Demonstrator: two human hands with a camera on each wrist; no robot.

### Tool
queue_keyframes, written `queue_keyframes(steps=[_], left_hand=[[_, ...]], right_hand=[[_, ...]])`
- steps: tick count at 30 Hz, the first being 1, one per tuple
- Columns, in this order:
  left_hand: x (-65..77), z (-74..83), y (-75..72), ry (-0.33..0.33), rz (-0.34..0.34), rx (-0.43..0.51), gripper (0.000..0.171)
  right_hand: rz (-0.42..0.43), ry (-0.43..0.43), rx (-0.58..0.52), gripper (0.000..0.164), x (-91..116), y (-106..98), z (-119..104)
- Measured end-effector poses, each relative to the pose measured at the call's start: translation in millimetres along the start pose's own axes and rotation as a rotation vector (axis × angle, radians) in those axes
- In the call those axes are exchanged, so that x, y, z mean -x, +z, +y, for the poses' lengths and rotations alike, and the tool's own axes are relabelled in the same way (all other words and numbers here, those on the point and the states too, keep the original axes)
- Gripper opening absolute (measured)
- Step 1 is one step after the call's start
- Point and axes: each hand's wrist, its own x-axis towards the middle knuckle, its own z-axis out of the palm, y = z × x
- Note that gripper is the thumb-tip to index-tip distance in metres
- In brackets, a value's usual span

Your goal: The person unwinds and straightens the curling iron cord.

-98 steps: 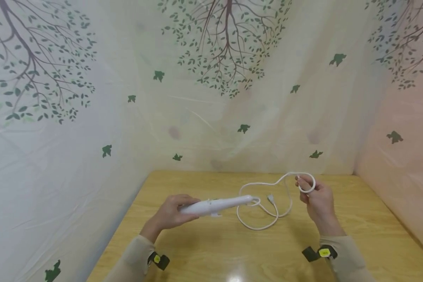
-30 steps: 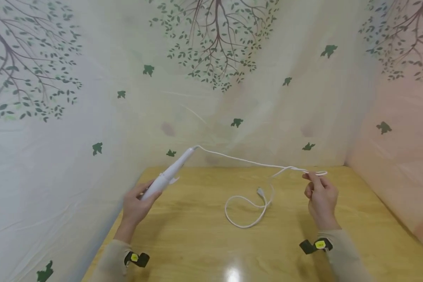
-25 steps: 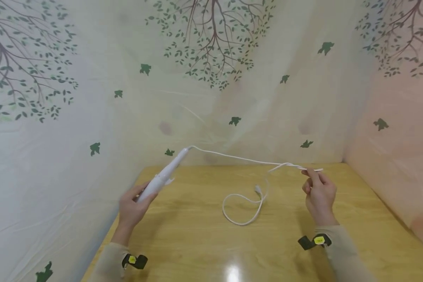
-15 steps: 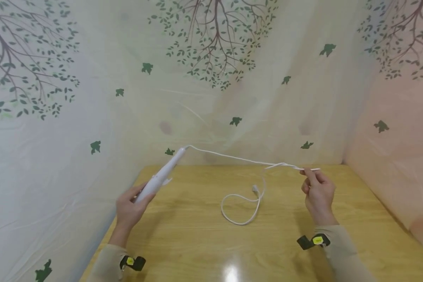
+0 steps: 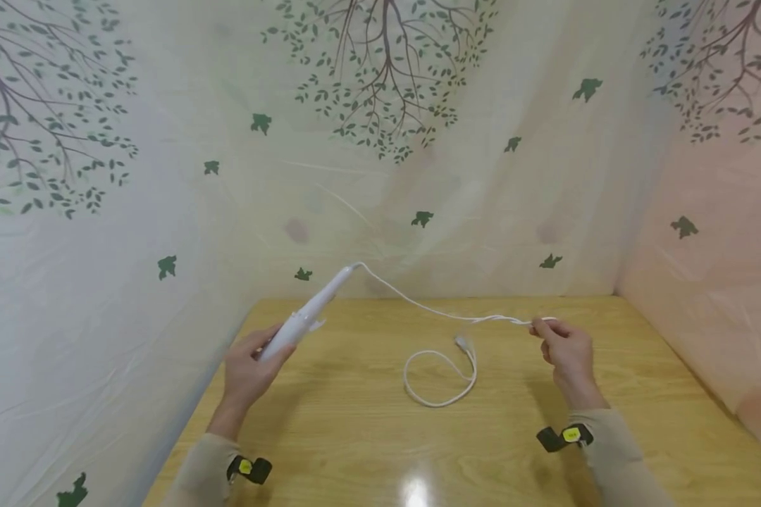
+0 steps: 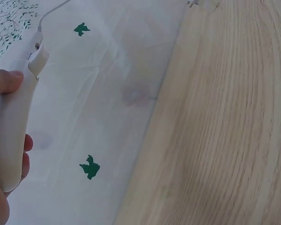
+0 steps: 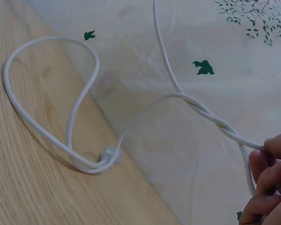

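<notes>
My left hand (image 5: 250, 370) grips the wide rounded end of a white corded wand-shaped appliance (image 5: 307, 313). Its narrow end points up and away to the right, and a small lever (image 6: 39, 61) sticks out from its side. From that tip a white cord (image 5: 412, 299) sags across to my right hand (image 5: 571, 352), which pinches it between thumb and finger. Two strands twist around each other just before those fingers in the right wrist view. The rest of the cord lies in a loop on the table, with the plug (image 7: 111, 154) beside it.
The wooden table (image 5: 355, 436) has printed plastic sheeting (image 5: 355, 190) behind it and along both sides. Each sleeve carries a black strap with a yellow tag near the wrist.
The appliance has swung from nearly level to tilted upward and moved left, stretching the cord between my hands. In the last half second my right hand shifted slightly left and down, slackening it.
</notes>
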Motion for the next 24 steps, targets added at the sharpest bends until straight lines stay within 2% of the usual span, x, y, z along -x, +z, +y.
queue_keyframes(steps=[4, 9, 14, 18, 24], left_hand=[[0.7, -1.1, 6.4, 0.004, -0.026, -0.001, 0.043], [4.5, -4.9, 14.5, -0.03, -0.071, -0.004, 0.042], [7.2, -3.7, 17.5, -0.057, -0.081, 0.01, 0.042], [8.5, -0.9, 18.5, -0.044, -0.089, 0.01, 0.042], [9.1, 0.9, 19.9, -0.014, -0.078, 0.012, 0.042]], right_hand=[[-0.081, 0.032, 0.253, 0.031, -7, -4, 9], [-0.183, 0.071, 0.433, 0.042, -15, -5, 17], [-0.232, 0.106, 0.515, 0.047, -23, -7, 26], [-0.268, 0.133, 0.585, 0.046, -27, -10, 37], [-0.268, 0.108, 0.644, 0.041, -29, -9, 45]])
